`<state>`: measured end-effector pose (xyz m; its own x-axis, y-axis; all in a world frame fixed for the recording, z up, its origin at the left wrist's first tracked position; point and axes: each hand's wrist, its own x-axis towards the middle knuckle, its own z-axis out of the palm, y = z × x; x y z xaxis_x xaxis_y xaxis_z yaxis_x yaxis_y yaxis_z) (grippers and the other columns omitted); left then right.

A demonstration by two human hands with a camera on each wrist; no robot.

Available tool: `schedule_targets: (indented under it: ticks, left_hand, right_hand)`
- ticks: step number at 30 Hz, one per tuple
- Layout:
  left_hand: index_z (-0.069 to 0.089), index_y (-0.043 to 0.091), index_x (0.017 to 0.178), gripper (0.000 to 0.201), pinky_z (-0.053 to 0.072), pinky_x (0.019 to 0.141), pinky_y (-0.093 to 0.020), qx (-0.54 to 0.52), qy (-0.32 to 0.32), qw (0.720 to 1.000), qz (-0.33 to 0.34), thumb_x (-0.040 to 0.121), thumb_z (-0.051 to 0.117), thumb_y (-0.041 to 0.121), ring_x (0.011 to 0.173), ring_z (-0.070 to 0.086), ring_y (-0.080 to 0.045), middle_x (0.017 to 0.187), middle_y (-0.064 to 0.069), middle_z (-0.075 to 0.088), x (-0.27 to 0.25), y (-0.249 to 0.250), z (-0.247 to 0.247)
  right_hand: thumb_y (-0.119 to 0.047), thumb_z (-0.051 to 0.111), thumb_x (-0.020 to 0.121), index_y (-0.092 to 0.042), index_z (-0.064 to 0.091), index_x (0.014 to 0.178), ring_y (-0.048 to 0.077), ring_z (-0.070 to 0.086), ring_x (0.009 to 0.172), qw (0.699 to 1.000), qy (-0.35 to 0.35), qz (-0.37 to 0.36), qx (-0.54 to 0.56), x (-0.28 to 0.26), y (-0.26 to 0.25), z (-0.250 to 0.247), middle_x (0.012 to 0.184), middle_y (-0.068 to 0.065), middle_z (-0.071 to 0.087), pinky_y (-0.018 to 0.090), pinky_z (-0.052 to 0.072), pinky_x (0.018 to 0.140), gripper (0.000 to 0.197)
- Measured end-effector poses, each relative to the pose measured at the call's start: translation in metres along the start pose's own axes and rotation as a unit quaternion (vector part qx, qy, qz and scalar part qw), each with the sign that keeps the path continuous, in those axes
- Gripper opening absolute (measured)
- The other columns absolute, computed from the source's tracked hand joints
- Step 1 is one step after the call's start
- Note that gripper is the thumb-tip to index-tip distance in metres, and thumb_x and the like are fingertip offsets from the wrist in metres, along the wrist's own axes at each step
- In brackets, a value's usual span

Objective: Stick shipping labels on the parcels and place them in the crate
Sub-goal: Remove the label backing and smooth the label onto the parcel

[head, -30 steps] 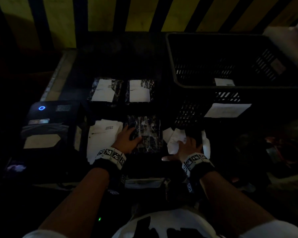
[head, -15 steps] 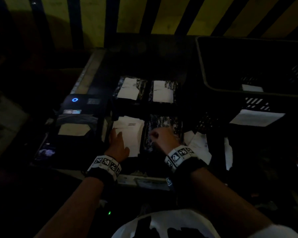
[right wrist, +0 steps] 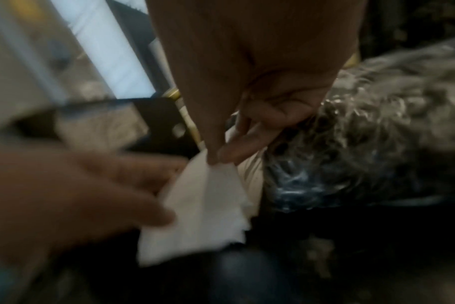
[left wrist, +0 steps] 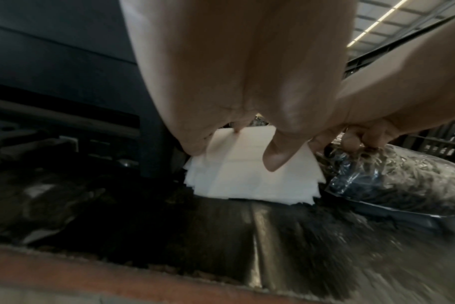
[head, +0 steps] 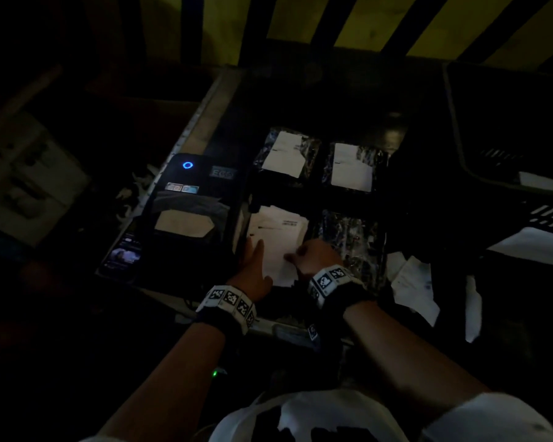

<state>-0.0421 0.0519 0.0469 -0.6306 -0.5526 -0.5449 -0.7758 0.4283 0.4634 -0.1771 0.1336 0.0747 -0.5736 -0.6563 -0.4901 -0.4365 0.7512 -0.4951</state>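
Pinching the top shipping label (right wrist: pixel 200 197) off the label stack (head: pixel 276 240), right hand (head: pixel 313 258) has crossed from the unlabelled parcel (head: pixel 351 237) beside it; left hand (head: pixel 253 269) flat, steadying stack. Sticking follows.

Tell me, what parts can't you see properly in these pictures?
- Print on the label stack: head view, too dark and small to read.
- Inside of the crate: head view, dark and cut by the right edge.
- Right hand pinching the label: right wrist view, blurred.
- Left hand's fingertips: left wrist view, hidden behind the palm.
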Motion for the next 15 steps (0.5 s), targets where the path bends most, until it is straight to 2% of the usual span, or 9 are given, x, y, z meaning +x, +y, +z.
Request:
schedule_targets:
  ticks: [2, 4, 7, 10, 12, 15]
  left_hand:
    - [-0.013, 0.015, 0.148, 0.084, 0.015, 0.117, -0.036, 0.0, 0.0, 1.0, -0.008, 0.093, 0.05, 0.022, 0.146, -0.012, -0.027, 0.154, -0.004, -0.028, -0.001, 0.0, 0.0]
    - [-0.012, 0.011, 0.148, 0.083, 0.015, 0.117, -0.034, 0.001, 0.007, 1.0, -0.011, 0.094, 0.049, 0.022, 0.146, -0.01, -0.026, 0.154, -0.004, -0.027, -0.002, 0.001, 0.001]
    - [-0.011, 0.009, 0.148, 0.081, 0.014, 0.118, -0.034, 0.007, 0.013, 1.0, -0.009, 0.094, 0.049, 0.022, 0.146, -0.01, -0.026, 0.154, -0.005, -0.027, 0.001, 0.002, 0.002]
    - [-0.009, 0.012, 0.148, 0.08, 0.013, 0.119, -0.037, 0.001, 0.014, 1.0, -0.007, 0.093, 0.048, 0.022, 0.146, -0.013, -0.027, 0.155, -0.005, -0.025, 0.005, 0.001, 0.003]
    - [-0.004, 0.018, 0.149, 0.078, 0.014, 0.12, -0.039, -0.014, 0.026, 1.0, -0.009, 0.092, 0.049, 0.023, 0.146, -0.013, -0.027, 0.155, -0.005, -0.023, 0.007, 0.001, 0.004]
    - [0.006, 0.023, 0.15, 0.076, 0.018, 0.119, -0.04, -0.035, 0.053, 0.998, 0.015, 0.089, 0.052, 0.026, 0.146, -0.007, -0.029, 0.156, -0.008, -0.018, 0.006, 0.007, -0.002]
  right_hand:
    - [-0.038, 0.062, 0.088, -0.012, 0.059, 0.057, 0.023, 0.055, 0.061, 0.999, 0.008, -0.003, 0.035, -0.001, 0.004, 0.0, 0.059, 0.005, 0.056, 0.024, 0.035, 0.057, 0.041]
    - [-0.036, 0.062, 0.089, -0.011, 0.07, 0.072, 0.021, 0.057, 0.064, 0.998, 0.021, -0.006, 0.053, -0.004, 0.006, -0.001, 0.067, 0.006, 0.06, 0.023, 0.037, 0.06, 0.031]
    - [-0.036, 0.06, 0.09, -0.016, 0.066, 0.067, 0.026, 0.063, 0.067, 0.998, 0.031, -0.017, 0.061, -0.003, 0.008, -0.001, 0.066, 0.01, 0.06, 0.027, 0.042, 0.058, 0.031]
    - [-0.035, 0.058, 0.091, -0.011, 0.066, 0.066, 0.03, 0.066, 0.074, 0.997, 0.032, -0.017, 0.062, -0.005, 0.006, -0.003, 0.071, 0.016, 0.066, 0.033, 0.051, 0.064, 0.036]
    - [-0.032, 0.056, 0.092, -0.012, 0.057, 0.057, 0.031, 0.064, 0.074, 0.997, 0.031, -0.026, 0.067, -0.006, 0.008, -0.005, 0.065, 0.014, 0.061, 0.029, 0.043, 0.06, 0.04]
    - [-0.029, 0.054, 0.093, -0.014, 0.055, 0.064, 0.025, 0.059, 0.074, 0.994, 0.045, -0.039, 0.096, -0.008, 0.011, -0.017, 0.075, 0.011, 0.061, 0.023, 0.035, 0.064, 0.033]
